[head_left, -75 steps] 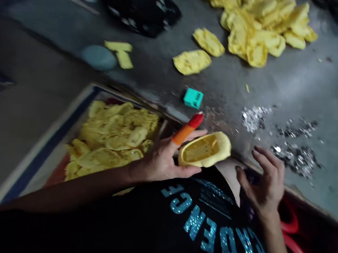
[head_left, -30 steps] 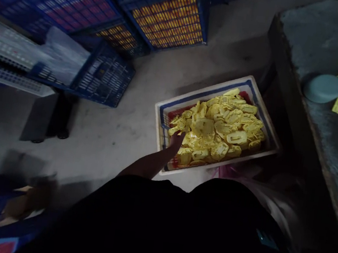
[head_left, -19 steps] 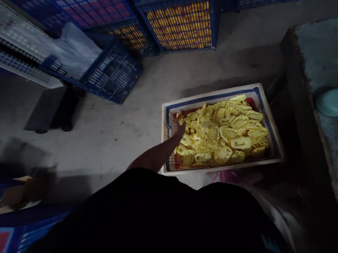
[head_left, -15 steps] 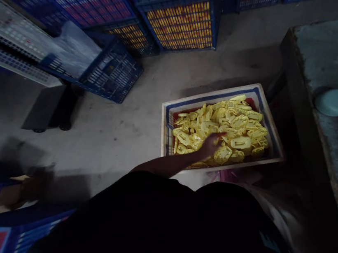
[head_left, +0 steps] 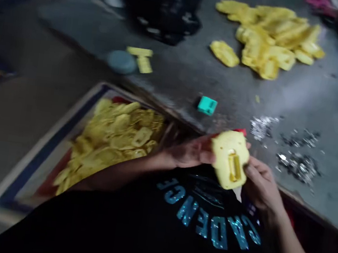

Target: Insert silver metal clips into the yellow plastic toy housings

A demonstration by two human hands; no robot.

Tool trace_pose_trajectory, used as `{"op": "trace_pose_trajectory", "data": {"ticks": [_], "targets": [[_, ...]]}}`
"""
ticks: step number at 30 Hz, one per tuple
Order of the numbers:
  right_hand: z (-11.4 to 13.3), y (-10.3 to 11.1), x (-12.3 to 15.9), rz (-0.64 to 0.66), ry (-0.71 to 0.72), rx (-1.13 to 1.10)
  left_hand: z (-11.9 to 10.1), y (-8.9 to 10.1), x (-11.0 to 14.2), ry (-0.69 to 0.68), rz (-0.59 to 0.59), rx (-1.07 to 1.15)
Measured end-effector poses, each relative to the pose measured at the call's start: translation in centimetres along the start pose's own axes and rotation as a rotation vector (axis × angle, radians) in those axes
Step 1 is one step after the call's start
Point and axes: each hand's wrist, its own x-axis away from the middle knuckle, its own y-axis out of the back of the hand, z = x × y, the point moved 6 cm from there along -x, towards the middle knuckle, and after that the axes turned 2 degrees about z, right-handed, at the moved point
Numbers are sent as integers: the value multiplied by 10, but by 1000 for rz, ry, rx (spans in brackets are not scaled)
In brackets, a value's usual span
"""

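Note:
A pale yellow plastic shell (head_left: 223,160) with a rectangular slot is held up in front of my chest, over the table edge. My left hand (head_left: 191,150) grips its left side, thumb on the near face. My right hand (head_left: 263,182) pinches the right side, and a pale pointed bit pokes out below it. Something small and red (head_left: 240,131) shows behind the shell's top; I cannot make out what. Just beyond lie a teal block (head_left: 207,105) and small shiny metal parts (head_left: 299,166) in loose piles.
A grey table (head_left: 175,77) runs across the view. On it are a heap of yellow shells (head_left: 271,36), a black patterned bag (head_left: 168,8), a round grey-blue disc (head_left: 121,62) and yellow strips (head_left: 143,60). A white-and-blue crate (head_left: 6,200) of yellow pieces stands at lower left.
My view has swung right from the crate to the table. My left hand has left the crate and now holds a yellow shell. My right hand has come into view on it too.

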Motion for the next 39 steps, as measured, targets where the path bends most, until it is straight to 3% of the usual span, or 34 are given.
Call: {"op": "trace_pose_trajectory", "data": {"ticks": [3, 7, 13, 18, 21, 24, 26, 29, 32, 36, 37, 39], "targets": [[-11, 18, 20, -121, -6, -203, 15, 7, -16, 105, 3, 22], [-23, 25, 23, -176, 12, -315, 36, -2, -33, 239, -19, 6], [-33, 44, 46, -239, 130, -358, 48, -10, -59, 233, -108, -76], [-26, 69, 74, -384, 171, -174, 49, -17, -61, 261, -116, -114], [-8, 81, 84, -361, 179, -64, 50, -16, -60, 319, -102, -36], [13, 77, 84, -185, 196, 166, 59, -10, -53, 565, -96, 64], [22, 67, 82, -89, 215, 392, 68, -9, -42, 786, -10, 83], [25, 55, 82, -82, 277, 580, 71, -8, -31, 926, 100, 87], [19, 63, 93, -275, 396, 644, 69, -6, -29, 890, 56, 126], [6, 112, 118, -836, 354, 941, 61, -4, -28, 795, -142, 186], [4, 123, 119, -913, 324, 1019, 57, -4, -28, 757, -190, 191], [1, 139, 111, -946, 305, 1144, 50, -6, -28, 690, -258, 187]]}}
